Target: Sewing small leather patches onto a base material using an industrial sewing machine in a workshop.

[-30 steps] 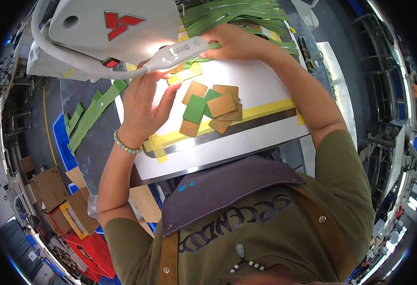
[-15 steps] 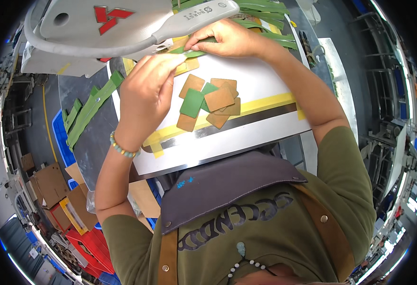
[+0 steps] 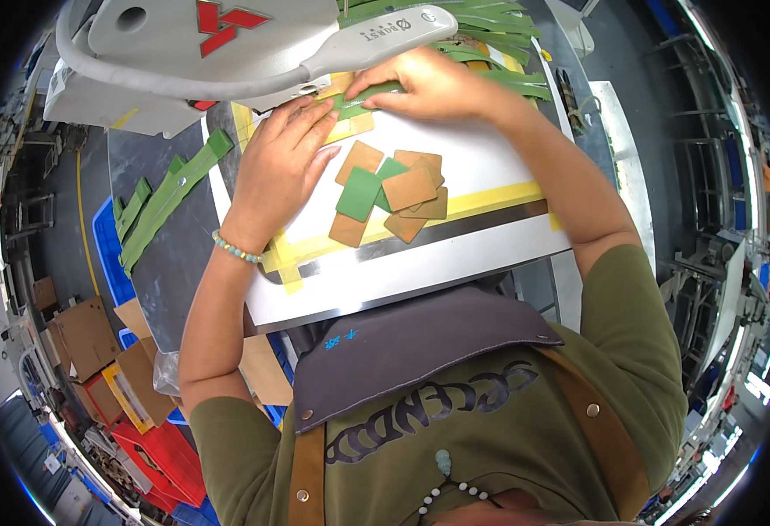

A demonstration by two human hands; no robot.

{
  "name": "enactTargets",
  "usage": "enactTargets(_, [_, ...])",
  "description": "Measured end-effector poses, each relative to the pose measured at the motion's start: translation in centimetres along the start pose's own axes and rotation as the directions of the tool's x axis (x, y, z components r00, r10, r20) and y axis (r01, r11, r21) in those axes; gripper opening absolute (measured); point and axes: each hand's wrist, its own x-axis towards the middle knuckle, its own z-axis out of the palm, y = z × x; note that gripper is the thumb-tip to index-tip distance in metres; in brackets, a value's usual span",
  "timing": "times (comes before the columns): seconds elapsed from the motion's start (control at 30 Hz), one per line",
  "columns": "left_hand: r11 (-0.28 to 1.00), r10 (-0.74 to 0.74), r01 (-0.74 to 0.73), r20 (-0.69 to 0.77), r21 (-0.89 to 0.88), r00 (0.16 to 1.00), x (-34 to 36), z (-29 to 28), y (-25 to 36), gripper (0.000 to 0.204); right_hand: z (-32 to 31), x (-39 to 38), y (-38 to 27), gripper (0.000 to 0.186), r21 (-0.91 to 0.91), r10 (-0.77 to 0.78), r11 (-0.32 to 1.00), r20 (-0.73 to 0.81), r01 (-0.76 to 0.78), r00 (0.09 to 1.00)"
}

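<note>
A green strap, apparently leather, lies on the yellow-taped work plate under the machine's head. Its far part runs under my right hand, where thumb and bent fingers close around its edge. Stretched out flat, the fingers of my left hand press down by the strap's left end, the thumb apart from them. Nearer to me on the white board sits a loose pile of small rounded patches: tan patches and green patches, overlapping one another. Neither hand touches the pile.
The grey-white machine stands at the back left, with a grey lever reaching over the work. More green straps are heaped behind; others lie left. Yellow tape edges the white board. Cardboard boxes stand lower left.
My left hand has gone from a pinch at the strap to flat, stretched fingers, and sits slightly farther right. My right hand has shifted a little down and right, still at the strap.
</note>
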Motion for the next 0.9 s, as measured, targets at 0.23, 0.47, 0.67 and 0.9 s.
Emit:
enactTargets(0.23, [1.0,-0.001,0.002,-0.031,0.027,1.0,0.0,0.0,0.2,0.031,-10.2,-2.7,-1.0,0.034,0.018,0.576,0.78,0.368,-0.625,0.73])
enactTargets(0.47, [0.999,0.02,-0.019,-0.036,0.037,0.999,-0.1,0.2,0.1,0.032,-14.3,-10.5,-3.4,0.041,-0.326,0.361,0.848,-0.222,-0.417,0.906])
enactTargets(0.67, [0.997,0.049,-0.046,-0.057,0.054,0.997,-0.5,0.5,-0.3,0.032,-4.6,-15.5,-14.1,0.032,0.481,0.086,0.765,0.584,-0.429,0.807])
enactTargets(0.9, [0.996,0.076,-0.071,-0.103,0.057,0.992,-0.6,0.1,-0.1,0.032,6.9,-19.7,-16.3,0.041,0.356,0.298,0.778,0.518,-0.519,0.802])
